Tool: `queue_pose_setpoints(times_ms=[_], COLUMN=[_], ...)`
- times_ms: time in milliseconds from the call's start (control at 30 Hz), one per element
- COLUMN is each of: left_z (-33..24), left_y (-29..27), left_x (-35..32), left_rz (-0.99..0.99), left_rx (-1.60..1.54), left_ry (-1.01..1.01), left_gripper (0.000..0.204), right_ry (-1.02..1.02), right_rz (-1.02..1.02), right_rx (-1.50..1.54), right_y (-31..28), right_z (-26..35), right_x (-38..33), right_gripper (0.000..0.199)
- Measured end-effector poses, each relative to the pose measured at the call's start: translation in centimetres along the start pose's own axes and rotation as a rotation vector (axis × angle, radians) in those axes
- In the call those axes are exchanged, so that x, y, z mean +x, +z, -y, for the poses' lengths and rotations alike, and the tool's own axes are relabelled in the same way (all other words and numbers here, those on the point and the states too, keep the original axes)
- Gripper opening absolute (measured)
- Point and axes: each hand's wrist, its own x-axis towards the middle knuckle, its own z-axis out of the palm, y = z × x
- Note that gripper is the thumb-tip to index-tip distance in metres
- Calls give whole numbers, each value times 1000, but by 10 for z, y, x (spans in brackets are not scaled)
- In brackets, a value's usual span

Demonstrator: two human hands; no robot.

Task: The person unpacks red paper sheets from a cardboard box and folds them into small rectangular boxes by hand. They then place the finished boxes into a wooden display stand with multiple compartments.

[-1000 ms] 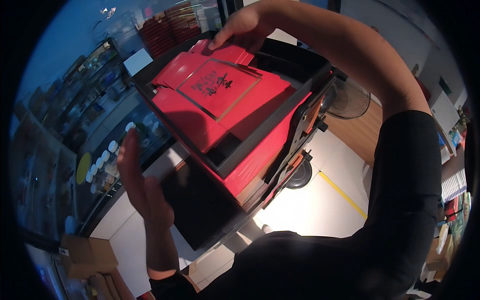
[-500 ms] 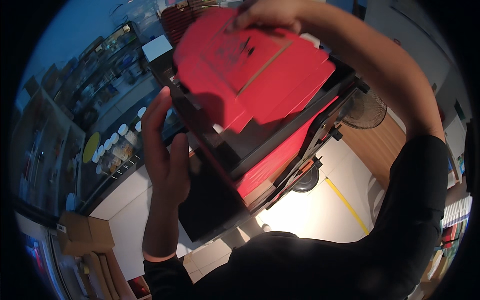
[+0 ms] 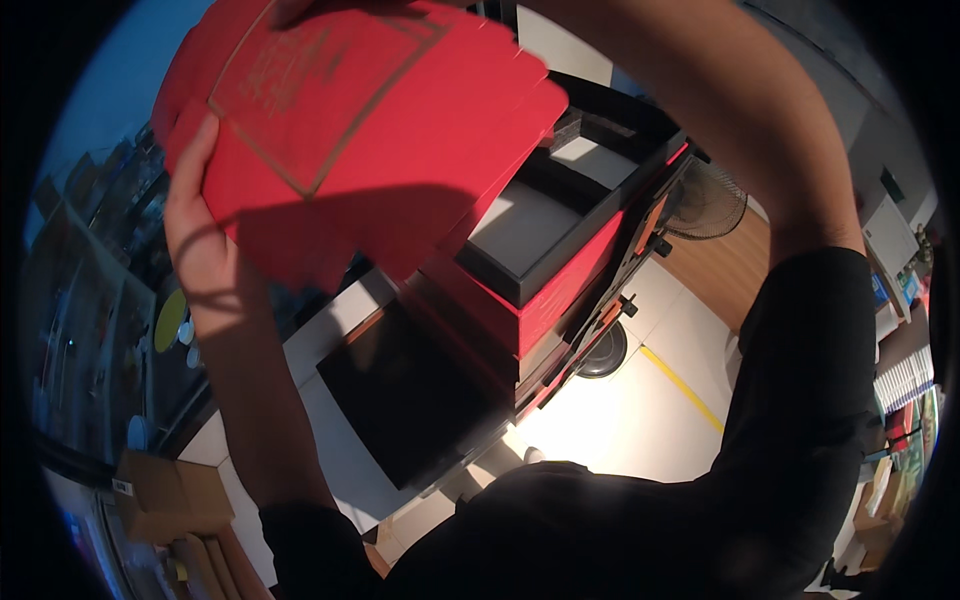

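Observation:
A fanned stack of red cards [image 3: 400,130], with a gold frame line and gold print on the top one, is held up at the upper left, tilted. My left hand [image 3: 205,240] grips its left edge; the thumb lies on top, and the other fingers are hidden beneath. My right hand [image 3: 292,10] holds the stack's far side, mostly cut off by the upper edge of the picture. Below and right of the cards stands an open black box [image 3: 600,215] with white-bottomed compartments and a red outer side. The cards cover part of it.
Left of the box lies a flat black panel [image 3: 400,400] on a white surface [image 3: 350,480]. Cardboard boxes [image 3: 180,495] stand at the lower left. Beyond the box are a wire mesh basket [image 3: 705,200] and wooden boards [image 3: 705,280]. Yellow tape [image 3: 680,385] marks the floor.
The red cards have moved up and left off the black box, uncovering its compartments. My left hand, empty before, now grips their edge. My right hand has moved left with them.

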Motion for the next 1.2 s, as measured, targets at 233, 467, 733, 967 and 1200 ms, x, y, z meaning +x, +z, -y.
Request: queue_pose_setpoints(times_ms=[233,467,733,967,1200], left_z=[-47,-20,23,-17,-36], left_y=[-133,-225,-242,-266,-307], left_x=[-30,-130,-186,-203,-254], left_rz=[-147,-411,-660,-769,-505], left_rx=[118,-441,-257,-170,-614], left_ry=[68,-344,-153,-51,-159], left_gripper=[41,52,48,49,46], right_ry=[279,289,122,-309,-584], right_rz=[341,434,-202,20,-40], right_rx=[-1006,-1088,-1139,-1194,-937], right_y=[-18,-34,-80,136,340], right_z=[-95,-142,-68,-57,-97], right_x=[47,17,20,130,92], right_gripper=[37,46,34,35,25])
